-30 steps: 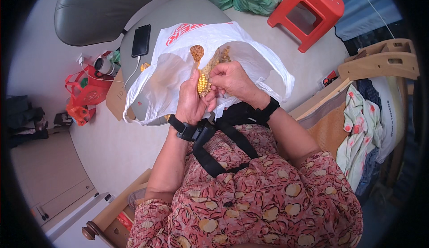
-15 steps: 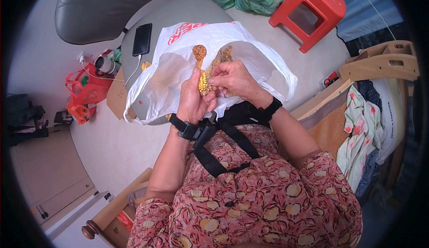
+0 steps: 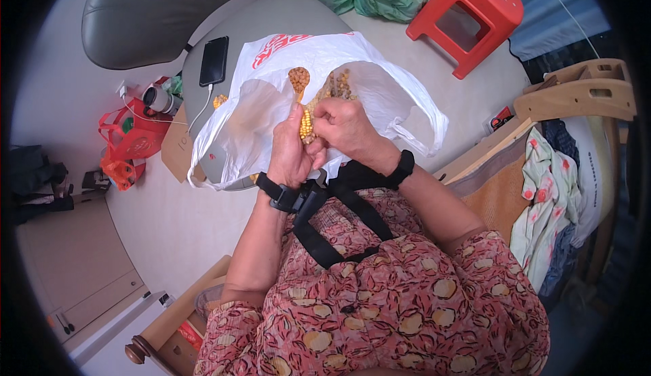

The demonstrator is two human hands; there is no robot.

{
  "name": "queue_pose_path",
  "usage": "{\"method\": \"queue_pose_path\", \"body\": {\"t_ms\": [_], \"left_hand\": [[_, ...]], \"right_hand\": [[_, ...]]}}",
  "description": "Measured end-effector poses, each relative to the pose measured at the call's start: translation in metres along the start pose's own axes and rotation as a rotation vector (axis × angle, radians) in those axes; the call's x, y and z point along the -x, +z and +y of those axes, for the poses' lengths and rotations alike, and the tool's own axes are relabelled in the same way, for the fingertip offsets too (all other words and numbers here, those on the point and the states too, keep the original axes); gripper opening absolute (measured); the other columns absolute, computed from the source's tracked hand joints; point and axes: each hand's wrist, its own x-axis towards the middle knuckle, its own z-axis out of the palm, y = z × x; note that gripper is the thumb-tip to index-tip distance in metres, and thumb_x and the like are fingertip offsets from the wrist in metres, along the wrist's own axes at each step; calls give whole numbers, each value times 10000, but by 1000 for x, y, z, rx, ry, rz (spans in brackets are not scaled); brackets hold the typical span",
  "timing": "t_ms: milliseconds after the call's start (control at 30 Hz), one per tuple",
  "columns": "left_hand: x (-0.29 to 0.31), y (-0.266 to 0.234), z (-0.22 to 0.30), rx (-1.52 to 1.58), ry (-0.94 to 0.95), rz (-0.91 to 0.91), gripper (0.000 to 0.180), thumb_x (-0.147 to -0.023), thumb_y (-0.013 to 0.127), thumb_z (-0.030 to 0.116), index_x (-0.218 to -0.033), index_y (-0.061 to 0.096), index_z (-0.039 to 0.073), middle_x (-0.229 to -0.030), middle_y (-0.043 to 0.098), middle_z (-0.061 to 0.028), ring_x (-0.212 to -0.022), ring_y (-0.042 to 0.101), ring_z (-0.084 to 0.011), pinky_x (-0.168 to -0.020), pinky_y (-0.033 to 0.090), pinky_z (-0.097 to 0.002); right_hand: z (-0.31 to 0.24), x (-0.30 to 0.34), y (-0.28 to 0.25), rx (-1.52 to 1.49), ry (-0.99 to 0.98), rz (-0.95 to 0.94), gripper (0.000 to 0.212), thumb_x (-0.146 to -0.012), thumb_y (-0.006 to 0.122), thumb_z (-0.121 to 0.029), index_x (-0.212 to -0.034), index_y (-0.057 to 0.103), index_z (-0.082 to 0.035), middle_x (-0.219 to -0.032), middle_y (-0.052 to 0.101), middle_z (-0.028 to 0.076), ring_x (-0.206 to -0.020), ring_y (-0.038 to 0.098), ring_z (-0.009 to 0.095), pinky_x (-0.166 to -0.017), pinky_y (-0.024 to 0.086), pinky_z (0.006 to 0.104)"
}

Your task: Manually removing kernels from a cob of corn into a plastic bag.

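A yellow corn cob (image 3: 306, 125) stands over the opening of a white plastic bag (image 3: 400, 91), with part of its kernels showing. My left hand (image 3: 290, 147) is closed around the cob from the left. On its other side my right hand (image 3: 349, 126) has its fingers curled in against the kernels; its fingertips are partly hidden. Just past the hands, in the bag's folds, lie loose corn kernels (image 3: 338, 83) and a rounded orange-brown clump of kernels (image 3: 298, 77). The bag is spread on a grey chair seat (image 3: 285, 16).
A black phone (image 3: 214, 61) on a white cable lies on the seat, near a yellow corn piece (image 3: 220, 101). On the floor stand a red stool (image 3: 468, 16), green plastic bags (image 3: 386, 0) and a red bag (image 3: 135, 135). A wooden chair (image 3: 576, 98) holding cloths is at right.
My right hand has shifted slightly left and its fingers have curled further in against the cob. The left hand keeps its hold, almost still.
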Motion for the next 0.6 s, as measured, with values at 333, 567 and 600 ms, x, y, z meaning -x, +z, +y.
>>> {"method": "queue_pose_path", "body": {"t_ms": [333, 567, 600], "left_hand": [[-2, -7, -3, 52, -31, -121, 482, -970, 257, 424, -1034, 461, -8, -628, 476, -68, -404, 376, -114, -332, 331, -255], [-3, -7, -4, 61, -18, -153, 457, -975, 290, 392, -974, 469, -28, -655, 485, -75, -441, 430, -121, -351, 372, -262], [-2, -5, -3, 44, -11, -102, 447, -973, 299, 394, -1050, 456, -18, -662, 480, -68, -442, 424, -124, -359, 375, -266]], "right_hand": [[0, -6, -16, -515, 508, -215, 115, -821, 587, -63, -786, 604, 45, -601, 572, 33, -465, 495, 53, -415, 384, 186], [6, -4, -14, -539, 490, -164, 92, -741, 598, -28, -744, 614, 62, -599, 578, 46, -481, 517, 77, -400, 411, 214], [6, -4, -14, -540, 490, -165, 92, -741, 598, -28, -744, 614, 62, -599, 578, 46, -481, 517, 77, -400, 411, 214]]}}
